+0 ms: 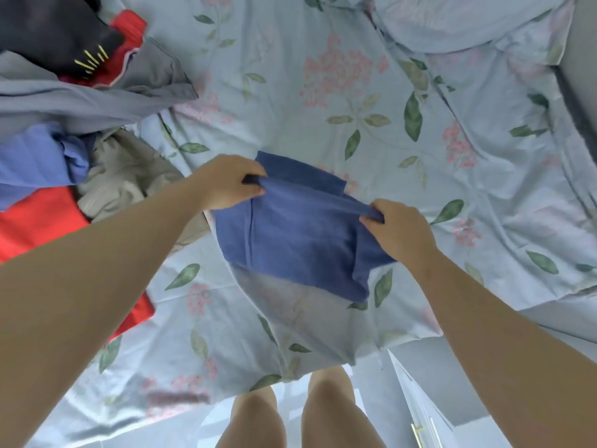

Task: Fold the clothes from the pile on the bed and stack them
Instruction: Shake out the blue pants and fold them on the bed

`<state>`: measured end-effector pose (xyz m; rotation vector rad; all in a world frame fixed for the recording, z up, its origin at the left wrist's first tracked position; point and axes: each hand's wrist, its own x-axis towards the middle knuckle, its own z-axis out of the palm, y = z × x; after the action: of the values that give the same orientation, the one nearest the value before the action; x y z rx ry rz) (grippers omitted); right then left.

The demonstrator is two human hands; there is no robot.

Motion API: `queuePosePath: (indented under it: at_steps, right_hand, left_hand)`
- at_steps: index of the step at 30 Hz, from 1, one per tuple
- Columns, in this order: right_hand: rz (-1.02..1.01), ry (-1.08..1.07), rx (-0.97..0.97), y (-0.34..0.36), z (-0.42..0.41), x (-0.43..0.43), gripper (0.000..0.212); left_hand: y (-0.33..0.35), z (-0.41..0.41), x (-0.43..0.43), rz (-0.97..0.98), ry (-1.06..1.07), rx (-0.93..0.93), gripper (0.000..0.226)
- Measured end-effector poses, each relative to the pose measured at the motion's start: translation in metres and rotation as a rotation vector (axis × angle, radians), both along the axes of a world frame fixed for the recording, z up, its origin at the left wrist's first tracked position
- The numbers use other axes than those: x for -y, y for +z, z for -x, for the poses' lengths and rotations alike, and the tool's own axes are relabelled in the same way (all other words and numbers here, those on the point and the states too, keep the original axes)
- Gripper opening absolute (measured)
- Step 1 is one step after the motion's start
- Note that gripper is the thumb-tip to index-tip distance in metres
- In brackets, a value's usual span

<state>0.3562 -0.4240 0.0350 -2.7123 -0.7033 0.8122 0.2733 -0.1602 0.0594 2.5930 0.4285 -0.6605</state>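
A dark blue garment [300, 227], folded over into a rough rectangle, lies in the middle of the bed. My left hand [226, 181] pinches its upper left edge. My right hand [399, 229] pinches its upper right edge. The fold between both hands is lifted slightly off the layer below. The pile of unfolded clothes [64, 130] sits at the left: a black piece with yellow marks, red, grey, light blue and beige pieces, tangled together.
The bed is covered by a pale blue floral sheet [371, 101] with wrinkles. A flat red garment [35, 221] lies under my left forearm. My bare legs stand at the bed's near edge, beside a white cabinet door [420, 402] with a gold handle.
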Motion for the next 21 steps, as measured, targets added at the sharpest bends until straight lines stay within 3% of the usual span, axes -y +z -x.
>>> queuePosePath:
  at_steps: [2,4,6,11,15,18,21]
  right_hand:
    - [-0.081,-0.100,0.175,-0.002,-0.017,-0.014,0.017]
    - [-0.106,-0.233,0.173,-0.009,-0.027,-0.025,0.040]
    - [-0.080,-0.380,0.028,-0.018,-0.028,-0.032,0.064]
    - [-0.151,-0.746,-0.360,-0.062,0.002,-0.027,0.085]
    - [-0.255,-0.968,-0.484,-0.076,0.014,-0.033,0.087]
    - [-0.350,-0.944,-0.505,-0.085,0.017,-0.043,0.083]
    - [-0.400,-0.913,-0.500,-0.092,0.017,-0.051,0.077]
  left_hand:
    - [-0.005,-0.019,-0.007,-0.064,0.079,0.209,0.030]
    - [-0.016,-0.029,-0.007,-0.166,0.144,0.317,0.044]
    - [-0.033,-0.027,-0.001,-0.188,0.258,0.206,0.071]
    - [-0.086,0.004,0.021,0.058,0.645,-0.110,0.107]
    - [-0.106,0.014,0.035,0.190,0.924,-0.174,0.114]
    - [-0.112,0.013,0.036,0.149,0.955,-0.192,0.112]
    - [-0.118,0.011,0.035,0.308,1.041,-0.167,0.110]
